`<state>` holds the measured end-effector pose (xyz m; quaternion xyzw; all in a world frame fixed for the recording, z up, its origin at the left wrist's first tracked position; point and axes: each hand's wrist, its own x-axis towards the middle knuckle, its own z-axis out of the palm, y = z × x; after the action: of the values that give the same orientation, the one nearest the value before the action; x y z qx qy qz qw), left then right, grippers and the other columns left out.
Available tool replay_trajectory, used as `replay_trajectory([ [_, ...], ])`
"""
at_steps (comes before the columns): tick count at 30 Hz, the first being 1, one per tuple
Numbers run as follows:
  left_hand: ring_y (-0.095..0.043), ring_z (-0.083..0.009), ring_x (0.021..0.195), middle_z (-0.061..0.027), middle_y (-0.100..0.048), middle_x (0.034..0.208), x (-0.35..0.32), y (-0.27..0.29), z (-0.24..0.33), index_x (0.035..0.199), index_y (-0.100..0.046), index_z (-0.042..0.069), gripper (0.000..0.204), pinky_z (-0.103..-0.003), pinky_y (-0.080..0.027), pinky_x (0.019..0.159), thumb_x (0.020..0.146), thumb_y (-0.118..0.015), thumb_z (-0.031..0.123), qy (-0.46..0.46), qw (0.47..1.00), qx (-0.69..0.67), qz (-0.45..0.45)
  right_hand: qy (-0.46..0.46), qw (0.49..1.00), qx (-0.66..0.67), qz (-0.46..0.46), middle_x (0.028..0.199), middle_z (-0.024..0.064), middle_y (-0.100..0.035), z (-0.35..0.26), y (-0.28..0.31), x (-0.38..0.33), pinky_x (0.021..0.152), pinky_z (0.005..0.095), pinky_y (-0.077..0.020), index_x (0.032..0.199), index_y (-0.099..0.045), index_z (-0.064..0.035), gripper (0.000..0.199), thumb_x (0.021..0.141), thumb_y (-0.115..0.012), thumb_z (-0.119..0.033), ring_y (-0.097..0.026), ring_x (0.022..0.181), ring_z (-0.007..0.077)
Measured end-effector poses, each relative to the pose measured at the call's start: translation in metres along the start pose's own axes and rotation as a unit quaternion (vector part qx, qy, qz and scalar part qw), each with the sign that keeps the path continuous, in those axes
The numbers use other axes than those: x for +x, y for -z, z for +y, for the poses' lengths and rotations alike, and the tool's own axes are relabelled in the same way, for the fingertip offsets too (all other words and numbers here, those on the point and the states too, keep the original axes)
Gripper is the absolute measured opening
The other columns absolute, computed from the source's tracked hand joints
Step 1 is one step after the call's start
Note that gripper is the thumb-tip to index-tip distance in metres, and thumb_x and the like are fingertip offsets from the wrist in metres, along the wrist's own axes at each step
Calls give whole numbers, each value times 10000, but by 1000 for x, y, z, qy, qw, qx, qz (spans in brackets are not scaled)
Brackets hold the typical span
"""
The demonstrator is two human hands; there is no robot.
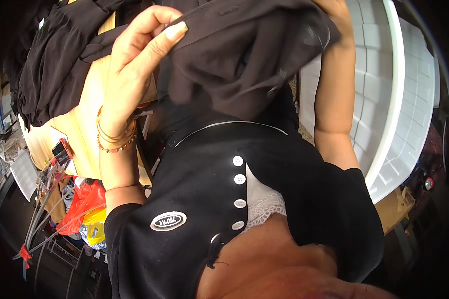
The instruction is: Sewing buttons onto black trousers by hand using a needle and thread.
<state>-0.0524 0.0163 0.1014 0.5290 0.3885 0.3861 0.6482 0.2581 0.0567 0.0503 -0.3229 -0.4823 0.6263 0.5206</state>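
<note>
A dark brown garment (234, 55) hangs in loose folds in front of me at the top of the view. My left hand (139, 55) is closed on its left edge, the thumb pressed flat over the cloth. A stitched line runs along that edge. At the upper right, my right hand (334, 15) is up against the other side of the cloth, which hangs from it. The right fingers are mostly hidden by the fabric and the upper edge of the view. A pile of similar dark cloth (55, 70) lies left of my left hand.
The pile rests on a light wooden table (92, 94). A large white plastic bin (384, 104) stands beyond my right arm. Lower left are a red bag (87, 204), a yellow bag (96, 224), thin tubes or cords (40, 219) and a small red-and-black object (62, 149) by the table edge.
</note>
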Motion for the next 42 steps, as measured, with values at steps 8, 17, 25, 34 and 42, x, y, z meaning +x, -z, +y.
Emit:
replay_trajectory([
  [8,-607,-109,788,-55,-647,877,1,36,-47,1129,-619,-5,259,-248,-495,737,951,-686,171,36,825,564,-5,40,944,-265,194,798,-36,-637,65,12,-21,620,203,-423,1026,-710,24,145,937,-688,-88,-526,697,25],
  [17,-595,-144,876,-44,-598,1034,46,-25,-44,1124,-675,30,280,-258,-496,748,853,-746,22,-243,815,523,-46,-49,896,-398,191,567,-61,-416,93,-47,-111,489,227,-331,902,-680,-111,398,678,-913,-344,-376,496,46],
  [25,-637,-227,751,-87,-625,848,32,-37,-66,922,-704,42,276,-341,-506,689,853,-778,299,-125,894,428,51,7,887,-421,192,566,-35,-467,105,-64,-112,482,266,-367,999,-653,-132,372,744,-872,-291,-433,481,94],
  [34,-544,-77,647,-6,-613,757,22,-28,-82,900,-763,44,80,-221,-441,601,826,-793,47,-135,925,350,65,45,901,-382,201,584,-43,-427,101,-64,-101,493,247,-357,1074,-655,-121,373,788,-841,-274,-399,508,72],
  [42,-572,-77,751,-14,-644,823,3,-21,-71,933,-781,30,113,-210,-458,673,822,-797,19,-103,952,282,60,117,909,-345,202,789,-27,-550,110,-67,-96,618,224,-415,1172,-642,-38,325,885,-763,-129,-481,678,57],
])
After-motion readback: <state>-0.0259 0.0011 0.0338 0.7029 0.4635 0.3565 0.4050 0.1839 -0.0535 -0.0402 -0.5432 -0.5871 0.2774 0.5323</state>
